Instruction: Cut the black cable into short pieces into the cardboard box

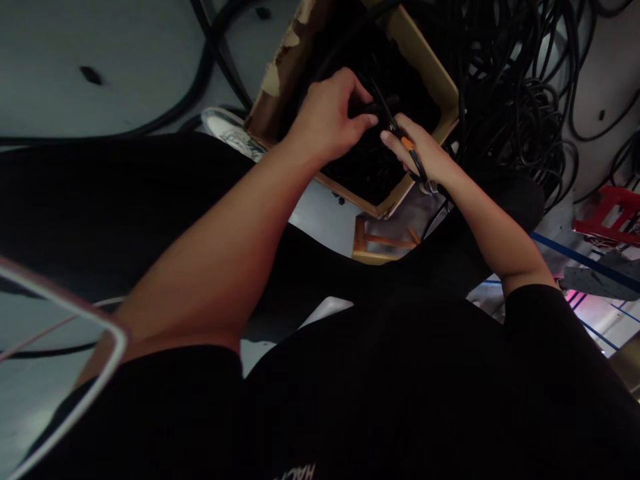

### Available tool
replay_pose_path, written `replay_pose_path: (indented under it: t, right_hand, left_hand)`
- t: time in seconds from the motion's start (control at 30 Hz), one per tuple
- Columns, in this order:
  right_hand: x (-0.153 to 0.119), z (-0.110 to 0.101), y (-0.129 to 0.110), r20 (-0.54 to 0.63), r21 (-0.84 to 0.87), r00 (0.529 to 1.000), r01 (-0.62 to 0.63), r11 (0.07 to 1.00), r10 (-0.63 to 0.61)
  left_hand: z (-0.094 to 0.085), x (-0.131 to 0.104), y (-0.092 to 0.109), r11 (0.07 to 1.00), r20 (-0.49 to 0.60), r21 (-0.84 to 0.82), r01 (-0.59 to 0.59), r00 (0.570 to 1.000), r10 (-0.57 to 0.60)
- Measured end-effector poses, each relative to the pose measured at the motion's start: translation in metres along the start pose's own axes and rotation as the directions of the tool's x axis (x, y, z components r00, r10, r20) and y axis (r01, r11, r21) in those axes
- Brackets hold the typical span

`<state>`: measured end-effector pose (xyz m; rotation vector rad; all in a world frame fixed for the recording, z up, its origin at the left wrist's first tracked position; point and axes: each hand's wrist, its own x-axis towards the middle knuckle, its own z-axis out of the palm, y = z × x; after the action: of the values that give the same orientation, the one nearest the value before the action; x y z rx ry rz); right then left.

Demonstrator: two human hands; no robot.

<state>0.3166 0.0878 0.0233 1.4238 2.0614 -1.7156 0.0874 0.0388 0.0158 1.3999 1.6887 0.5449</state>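
Above an open cardboard box point(425, 50), my left hand point(333, 110) is closed on a black cable point(384, 105), pinching it between thumb and fingers. My right hand point(423, 150) grips scissors point(410, 147) with black and orange handles. Their dark blades point up and away, across the cable just beyond my left fingertips. Whether the blades touch the cable I cannot tell. Dark pieces point(370, 167) fill the box below, too dim to make out singly.
Loops of black cable point(530, 100) lie heaped right of the box. Another thick cable point(180, 107) curves over the floor at left. A wooden stool point(383, 257) stands below the box, and a red plastic stool point(610, 217) is at far right. One shoe point(233, 130) touches the box.
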Motion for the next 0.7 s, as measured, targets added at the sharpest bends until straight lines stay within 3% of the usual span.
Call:
replay_pose_path:
  t: [0.4, 0.57, 0.7]
  right_hand:
    - [-0.009, -0.004, 0.014, 0.011, -0.052, 0.998, 0.063, 0.997, -0.062]
    - [-0.007, -0.003, 0.027, 0.042, -0.033, 0.997, 0.061, 0.998, -0.060]
    - [-0.003, 0.000, 0.025, 0.037, -0.073, 0.981, 0.192, 0.979, -0.190]
  left_hand:
    - [-0.012, -0.002, -0.004, 0.985, 0.118, 0.171, 0.024, 0.992, -0.045]
    - [-0.014, -0.003, -0.011, 0.997, 0.045, 0.075, -0.024, 0.999, 0.021]
    - [-0.012, -0.001, -0.010, 0.999, -0.036, -0.041, 0.013, 0.999, -0.015]
